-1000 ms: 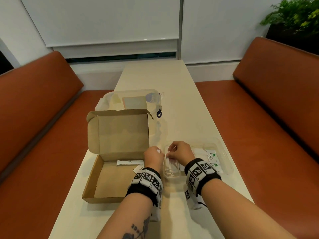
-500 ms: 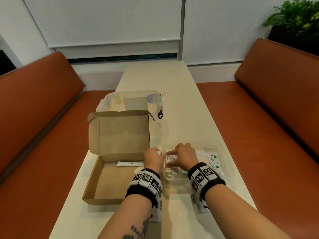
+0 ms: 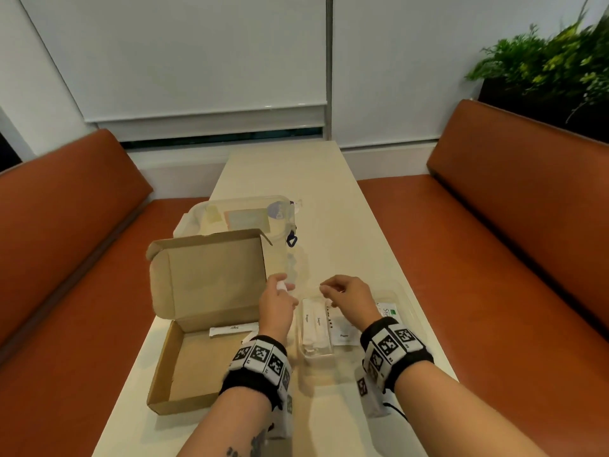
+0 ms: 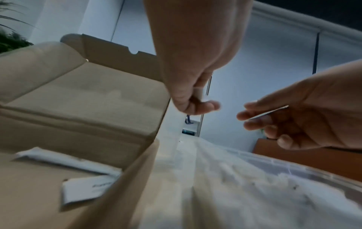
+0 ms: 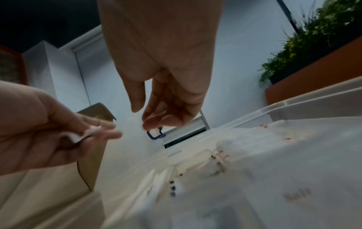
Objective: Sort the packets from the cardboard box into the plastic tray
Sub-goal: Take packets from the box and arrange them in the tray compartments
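My left hand (image 3: pixel 276 303) pinched a light, limp packet (image 5: pixel 89 134) by its edge; my right hand (image 3: pixel 346 293) hovered half-curled, empty, over the tray (image 3: pixel 403 300).

Both hands raised, left hand (image 3: pixel 276 303) pinching, right hand (image 3: pixel 346 291) curled.

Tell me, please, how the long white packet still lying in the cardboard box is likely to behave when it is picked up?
The long white packet looks thin and flat, so it is probably very light and a fingertip pinch should do. Its narrow paper-like form suggests that it may bend or sag if held by one end. Lying flat on the floor of the cardboard box, it seems unlikely to roll.
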Demonstrator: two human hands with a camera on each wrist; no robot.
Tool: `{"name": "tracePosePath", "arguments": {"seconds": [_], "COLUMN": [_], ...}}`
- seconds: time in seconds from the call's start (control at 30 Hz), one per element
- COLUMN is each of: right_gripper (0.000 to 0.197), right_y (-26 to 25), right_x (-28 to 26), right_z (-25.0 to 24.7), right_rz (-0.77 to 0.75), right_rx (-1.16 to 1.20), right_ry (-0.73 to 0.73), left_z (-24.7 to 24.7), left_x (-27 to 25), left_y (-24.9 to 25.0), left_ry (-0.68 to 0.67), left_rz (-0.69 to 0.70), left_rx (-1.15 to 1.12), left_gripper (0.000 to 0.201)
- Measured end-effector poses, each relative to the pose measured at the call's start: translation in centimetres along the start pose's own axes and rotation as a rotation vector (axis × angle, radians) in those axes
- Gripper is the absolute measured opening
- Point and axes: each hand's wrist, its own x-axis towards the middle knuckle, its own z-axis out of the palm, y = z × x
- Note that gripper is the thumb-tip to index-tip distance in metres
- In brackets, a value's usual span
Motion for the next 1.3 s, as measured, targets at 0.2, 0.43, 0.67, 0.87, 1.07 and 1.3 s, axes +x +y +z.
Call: {"name": "tracePosePath", "arguments": {"seconds": [0.2,0.43,0.67,0.87,1.07,1.3], "right_gripper": [0.022,0.012,0.015,0.014,0.016,0.006], "right_y": [-1.5,-0.8,1.1,2.2,2.1,2.2], "right_x": [-0.9,-1.1,-0.5,0.1,0.4,0.4], "right_z": [-0.3,-2.7,-4.3,-5.7,-5.8,-5.8], "right_rz": [0.088,0.103,0.094,0.012,0.093,0.050], "right_rx": [0.347,0.484,0.346,0.015,0.285,0.062], "right_ry": [-0.138,-0.065,0.029,-0.056,-0.056,-0.119], "left_z": [2.0,3.9,4.4,4.8,5.4,5.5], "left_x": [-0.4,-1.0,-0.9,-0.9,-0.8,-0.8], "left_y": [2.4,2.2,1.0,0.4,-0.1,0.2], "left_ry": [-0.265,-0.262,-0.249,-0.265,-0.232,-0.241], "left_rz": [-0.018,0.016,-0.003,0.100,0.067,0.095], "left_rx": [-0.342,-0.312,-0.125,0.096,0.123,0.126], "left_gripper": [0.043,0.030,0.024,0.019,0.007,0.021]}}
